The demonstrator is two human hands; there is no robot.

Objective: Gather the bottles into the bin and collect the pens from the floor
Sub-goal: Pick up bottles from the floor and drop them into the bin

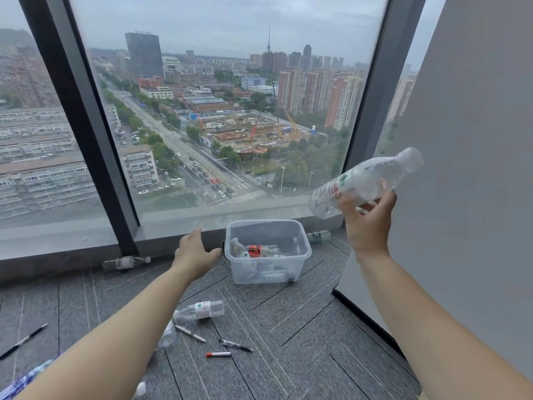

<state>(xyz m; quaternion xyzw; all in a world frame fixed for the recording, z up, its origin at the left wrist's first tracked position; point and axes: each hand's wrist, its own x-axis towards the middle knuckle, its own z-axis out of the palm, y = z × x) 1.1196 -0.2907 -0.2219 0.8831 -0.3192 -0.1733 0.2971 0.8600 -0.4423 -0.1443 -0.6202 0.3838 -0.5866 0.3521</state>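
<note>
My right hand [367,220] grips a clear plastic bottle [366,181], held tilted in the air above and right of the clear plastic bin [300,265]. The bin stands on the carpet by the window and holds a few bottles [255,251]. My left hand [193,252] is stretched out open, just left of the bin's rim. More bottles lie on the floor: one near my left forearm [202,309], one partly hidden under that arm [168,336], one by the window frame [125,262], one behind the bin [318,236]. Pens lie on the carpet: white [190,334], black [235,345], red-capped [218,354], and black at far left [24,340].
A floor-to-ceiling window with dark frames [86,125] runs along the far side. A grey wall panel [461,197] stands at the right, its lower edge close to the bin. A blue patterned item [23,382] shows at the bottom left.
</note>
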